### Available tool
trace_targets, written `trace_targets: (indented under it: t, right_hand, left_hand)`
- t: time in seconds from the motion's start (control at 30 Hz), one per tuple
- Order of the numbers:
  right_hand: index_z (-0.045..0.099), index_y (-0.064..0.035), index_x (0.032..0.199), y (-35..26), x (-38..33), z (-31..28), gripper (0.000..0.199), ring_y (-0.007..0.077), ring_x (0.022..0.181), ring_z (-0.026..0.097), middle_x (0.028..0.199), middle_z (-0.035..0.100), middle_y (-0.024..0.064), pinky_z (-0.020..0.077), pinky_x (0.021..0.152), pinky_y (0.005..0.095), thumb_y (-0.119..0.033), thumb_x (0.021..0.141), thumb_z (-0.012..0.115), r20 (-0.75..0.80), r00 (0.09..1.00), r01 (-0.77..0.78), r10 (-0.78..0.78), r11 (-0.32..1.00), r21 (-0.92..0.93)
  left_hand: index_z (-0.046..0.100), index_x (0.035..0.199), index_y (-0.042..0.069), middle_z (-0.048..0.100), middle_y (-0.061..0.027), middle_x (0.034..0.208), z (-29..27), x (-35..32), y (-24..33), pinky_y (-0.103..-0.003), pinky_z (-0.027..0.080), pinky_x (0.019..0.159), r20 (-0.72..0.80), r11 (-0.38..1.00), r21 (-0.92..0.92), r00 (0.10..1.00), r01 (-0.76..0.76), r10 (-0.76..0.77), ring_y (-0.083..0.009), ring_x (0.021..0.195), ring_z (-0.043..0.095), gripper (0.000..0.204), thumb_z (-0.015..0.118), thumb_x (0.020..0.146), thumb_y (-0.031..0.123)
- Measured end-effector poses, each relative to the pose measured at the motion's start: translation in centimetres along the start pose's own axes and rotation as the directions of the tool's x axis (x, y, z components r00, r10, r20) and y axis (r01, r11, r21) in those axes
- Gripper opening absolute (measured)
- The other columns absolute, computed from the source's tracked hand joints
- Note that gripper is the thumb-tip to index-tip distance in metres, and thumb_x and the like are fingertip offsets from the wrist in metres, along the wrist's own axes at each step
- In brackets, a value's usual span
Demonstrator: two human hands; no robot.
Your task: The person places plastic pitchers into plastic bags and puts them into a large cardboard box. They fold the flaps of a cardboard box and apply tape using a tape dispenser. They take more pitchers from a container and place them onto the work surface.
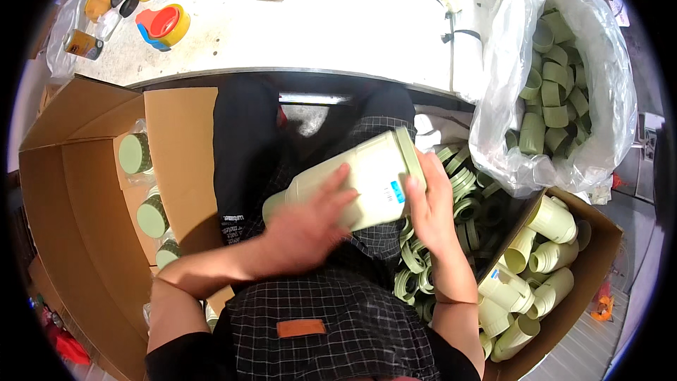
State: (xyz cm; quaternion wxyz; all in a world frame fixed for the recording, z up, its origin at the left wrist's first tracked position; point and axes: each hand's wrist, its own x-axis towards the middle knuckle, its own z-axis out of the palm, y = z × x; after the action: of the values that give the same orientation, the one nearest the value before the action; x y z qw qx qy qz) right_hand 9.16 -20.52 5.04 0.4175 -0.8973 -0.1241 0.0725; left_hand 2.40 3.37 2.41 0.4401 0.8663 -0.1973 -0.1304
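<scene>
Pale-green tapered plastic container [375, 176]: long axis slanted away rightward; right hand [431, 208] clamped its rimmed end; left hand [310, 229], fingers apart, lay over its body.

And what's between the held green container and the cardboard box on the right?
The right hand and a heap of green rings, as the head view shows.

The bench [282, 37] carries at its left a can [83, 44], a black cap [128, 6] and two multicoloured pieces [164, 25]. Something red [68, 346] shows near left; something orange [602, 308] lies on the right floor [575, 339].
</scene>
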Motion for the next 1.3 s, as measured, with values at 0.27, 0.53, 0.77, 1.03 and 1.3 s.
trace_targets:
  t: [0.27,0.53,0.77,1.03,1.3]
  right_hand:
    - [0.057,0.0058,0.122,0.7,-0.5,0.2,0.045,0.0343,0.085,0.061,0.093,0.061,0.0203,0.0488,0.08,0.0406,-0.032,0.097,0.054,-0.058,0.998,0.015,-0.014,1.0,0.023]
    - [0.064,0.001,0.121,3.8,0.9,-2.8,0.059,0.0148,0.086,0.055,0.095,0.062,0.0036,0.0442,0.078,0.0315,-0.052,0.102,0.045,0.202,0.974,-0.172,0.106,0.922,0.347]
    - [0.065,0.0054,0.118,8.8,3.1,1.8,0.085,0.0235,0.095,0.066,0.103,0.07,0.0152,0.0514,0.089,0.0354,-0.067,0.1,0.024,0.402,0.907,-0.348,0.127,0.765,0.542]
    - [0.067,0.0034,0.114,8.1,5.6,0.7,0.061,0.0289,0.084,0.07,0.094,0.071,0.0179,0.0555,0.077,0.0368,-0.049,0.104,0.037,0.236,0.966,-0.022,-0.107,0.874,0.485]
    - [0.068,0.0006,0.109,8.8,8.7,0.9,0.025,0.0261,0.083,0.071,0.091,0.071,0.0144,0.0546,0.071,0.0331,-0.019,0.097,0.059,0.104,0.99,0.031,-0.098,0.858,0.513]
  left_hand:
    - [0.046,0.141,0.005,0.061,-0.0186,0.129,-0.2,0.1,-0.9,-0.044,0.056,0.079,-0.161,0.999,0.016,0.986,-0.041,0.043,-0.0381,0.097,0.068,0.064,0.072,0.083,0.015]
    - [0.051,0.131,0.0,0.053,-0.0235,0.141,0.7,-0.1,-2.0,-0.039,0.055,0.087,-0.211,0.992,-0.099,0.976,-0.075,0.052,-0.04,0.107,0.064,0.054,0.07,0.08,0.004]
    - [0.064,0.112,0.003,0.063,-0.017,0.13,-1.2,2.1,-1.2,-0.036,0.054,0.076,-0.104,0.987,-0.02,0.982,-0.161,0.158,-0.0328,0.09,0.067,0.038,0.073,0.084,0.027]
    - [0.066,0.082,0.005,0.06,-0.01,0.083,-4.4,21.4,-2.4,-0.04,0.045,0.076,-0.35,0.957,0.102,0.891,-0.27,0.289,-0.0313,0.079,0.056,0.008,0.071,0.076,0.005]
    - [0.067,0.087,0.001,0.065,-0.0149,0.086,-2.1,28.2,-12.7,-0.038,0.049,0.077,-0.364,0.989,0.058,0.926,0.133,-0.103,-0.0327,0.082,0.062,0.02,0.057,0.095,0.017]
